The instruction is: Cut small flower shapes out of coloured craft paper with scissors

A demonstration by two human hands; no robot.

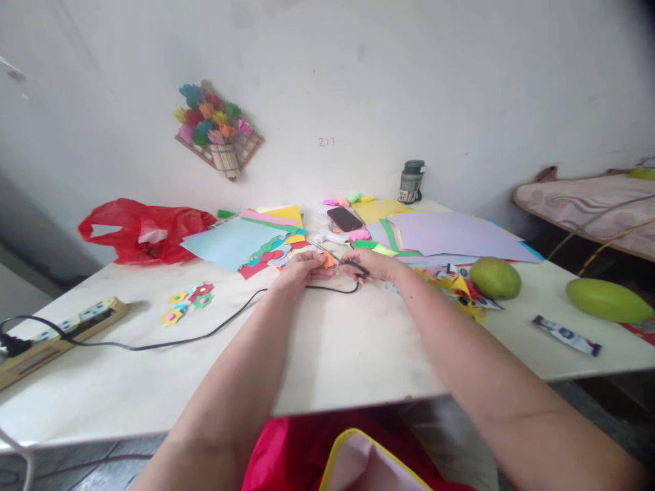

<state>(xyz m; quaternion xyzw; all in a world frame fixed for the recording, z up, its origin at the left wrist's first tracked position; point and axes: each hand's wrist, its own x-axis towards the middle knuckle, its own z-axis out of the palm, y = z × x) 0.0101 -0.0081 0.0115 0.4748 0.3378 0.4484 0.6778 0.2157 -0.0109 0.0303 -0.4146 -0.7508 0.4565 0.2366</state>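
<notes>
Near the middle of the white table, my left hand pinches a small piece of orange paper. My right hand is closed around the black handles of a pair of scissors. The scissor blades point up and left, close against the orange paper; whether they are apart I cannot tell. Just beyond my hands lie a white glue gun and a dark phone. Several finished paper flowers rest on the table to the left.
A black cord runs from a power strip toward my hands. Coloured paper sheets and a red plastic bag lie toward the back. A flask stands near the wall. Green fruits and a glue tube are on the right.
</notes>
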